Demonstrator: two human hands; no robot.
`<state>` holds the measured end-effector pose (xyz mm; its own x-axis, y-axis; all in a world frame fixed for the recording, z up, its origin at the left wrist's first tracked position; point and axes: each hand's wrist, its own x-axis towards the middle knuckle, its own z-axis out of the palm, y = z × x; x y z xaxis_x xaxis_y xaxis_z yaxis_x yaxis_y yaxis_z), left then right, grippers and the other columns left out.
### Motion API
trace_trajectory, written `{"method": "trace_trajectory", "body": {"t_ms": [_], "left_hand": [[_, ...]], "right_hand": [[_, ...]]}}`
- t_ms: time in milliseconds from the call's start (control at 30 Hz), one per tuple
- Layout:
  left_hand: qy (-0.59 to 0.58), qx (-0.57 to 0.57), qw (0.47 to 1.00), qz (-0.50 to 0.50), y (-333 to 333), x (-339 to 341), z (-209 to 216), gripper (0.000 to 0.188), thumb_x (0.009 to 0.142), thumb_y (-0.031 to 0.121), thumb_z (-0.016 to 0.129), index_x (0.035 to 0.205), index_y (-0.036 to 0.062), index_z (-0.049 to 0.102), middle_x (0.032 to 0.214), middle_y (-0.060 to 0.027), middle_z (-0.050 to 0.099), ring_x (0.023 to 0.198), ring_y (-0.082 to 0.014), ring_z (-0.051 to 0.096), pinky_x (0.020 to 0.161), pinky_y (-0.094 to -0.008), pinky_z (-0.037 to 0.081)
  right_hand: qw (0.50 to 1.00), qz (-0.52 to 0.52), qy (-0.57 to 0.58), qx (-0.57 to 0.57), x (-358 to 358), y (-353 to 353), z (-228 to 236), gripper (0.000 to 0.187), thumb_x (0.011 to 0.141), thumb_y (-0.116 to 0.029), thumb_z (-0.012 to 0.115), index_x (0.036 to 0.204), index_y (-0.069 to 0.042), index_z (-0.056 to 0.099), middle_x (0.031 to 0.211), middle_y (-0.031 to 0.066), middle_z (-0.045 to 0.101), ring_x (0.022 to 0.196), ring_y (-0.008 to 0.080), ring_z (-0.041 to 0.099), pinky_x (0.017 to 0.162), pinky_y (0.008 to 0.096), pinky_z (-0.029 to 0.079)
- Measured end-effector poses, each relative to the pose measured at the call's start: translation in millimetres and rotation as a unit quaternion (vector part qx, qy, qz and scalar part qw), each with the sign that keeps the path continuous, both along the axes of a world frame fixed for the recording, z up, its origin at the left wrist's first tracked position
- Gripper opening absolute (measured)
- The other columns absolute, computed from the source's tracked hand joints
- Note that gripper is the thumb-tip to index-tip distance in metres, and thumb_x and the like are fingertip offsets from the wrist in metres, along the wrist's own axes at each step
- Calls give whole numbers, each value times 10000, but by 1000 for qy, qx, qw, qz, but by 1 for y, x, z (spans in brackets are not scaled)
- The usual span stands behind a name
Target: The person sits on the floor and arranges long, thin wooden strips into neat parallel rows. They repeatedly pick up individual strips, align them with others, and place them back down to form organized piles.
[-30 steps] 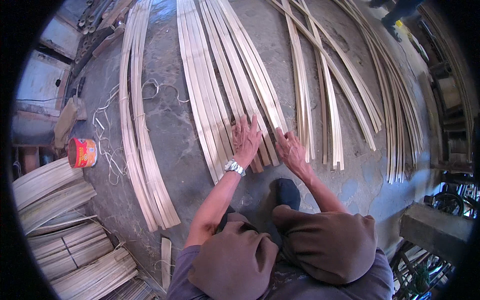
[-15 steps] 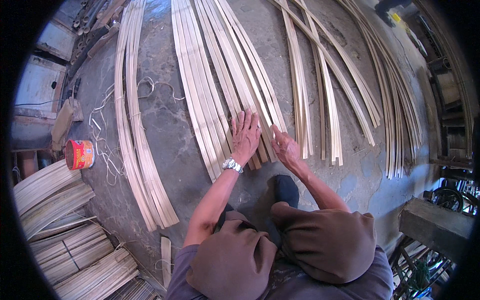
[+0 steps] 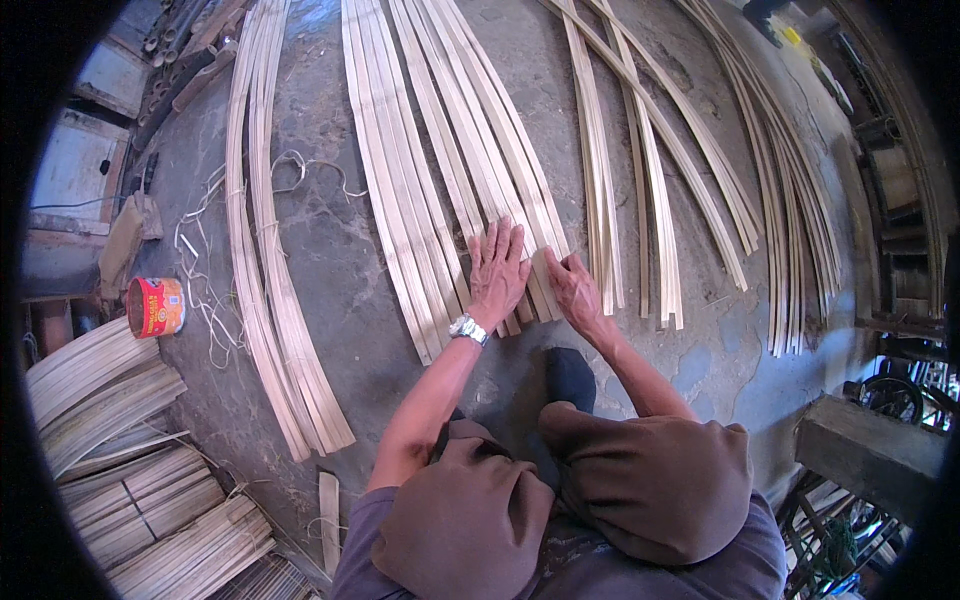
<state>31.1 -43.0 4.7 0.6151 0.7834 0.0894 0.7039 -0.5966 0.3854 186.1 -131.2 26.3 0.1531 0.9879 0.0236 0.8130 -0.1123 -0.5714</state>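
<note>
Long pale bamboo strips (image 3: pixel 455 130) lie side by side on the floor in front of me, their near ends close to my feet. Across the right-hand group of these strips my left hand (image 3: pixel 497 270) lies flat, fingers stretched out and slightly apart, a metal watch on its wrist. My right hand (image 3: pixel 577 292) is at the outer right edge of the same group, fingers curled, with thumb and forefinger at the outermost strip. The palm side of that hand is hidden. Left of this group, several more strips (image 3: pixel 395 190) lie close together.
Two bundles of strips (image 3: pixel 262 250) lie on the left, beside loose curled ties (image 3: pixel 207 270) and a red tin (image 3: pixel 157 307). Stacked slats (image 3: pixel 150 500) fill the lower left. More strips (image 3: pixel 655 200) spread and cross on the right, near a concrete block (image 3: pixel 860 455).
My left hand has slid slightly to the right over the strips. The right-hand strips lie closer together than before. My right hand has shifted slightly right.
</note>
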Motion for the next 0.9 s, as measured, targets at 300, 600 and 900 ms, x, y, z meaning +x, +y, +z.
{"method": "trace_trajectory", "body": {"t_ms": [300, 600, 900], "left_hand": [[7, 13, 1000, 17, -3, -6, 7, 654, 951, 385, 512, 1492, 54, 353, 1598, -169, 221, 1490, -305, 173, 1207, -513, 77], [-10, 1, 998, 61, -7, -8, 8, 756, 945, 427, 518, 1486, -50, 291, 1580, -245, 204, 1488, -360, 149, 1203, -522, 77], [-72, -40, 996, 34, -7, -12, 14, 791, 914, 370, 578, 1492, -60, 252, 1580, -252, 188, 1482, -373, 160, 1209, -502, 100]], "right_hand": [[999, 0, 19, 36, -3, -1, 2, 460, 903, -131, 575, 1339, -7, 493, 969, 209, 573, 919, 382, 605, 787, 435, 505], [1000, 0, 4, -11, -3, 4, 6, 476, 881, -177, 600, 1330, -57, 495, 979, 233, 580, 820, 423, 638, 704, 490, 527], [999, -8, 8, -34, -1, 4, 9, 459, 904, -179, 584, 1335, -48, 496, 1014, 246, 585, 869, 419, 640, 731, 483, 528]]}}
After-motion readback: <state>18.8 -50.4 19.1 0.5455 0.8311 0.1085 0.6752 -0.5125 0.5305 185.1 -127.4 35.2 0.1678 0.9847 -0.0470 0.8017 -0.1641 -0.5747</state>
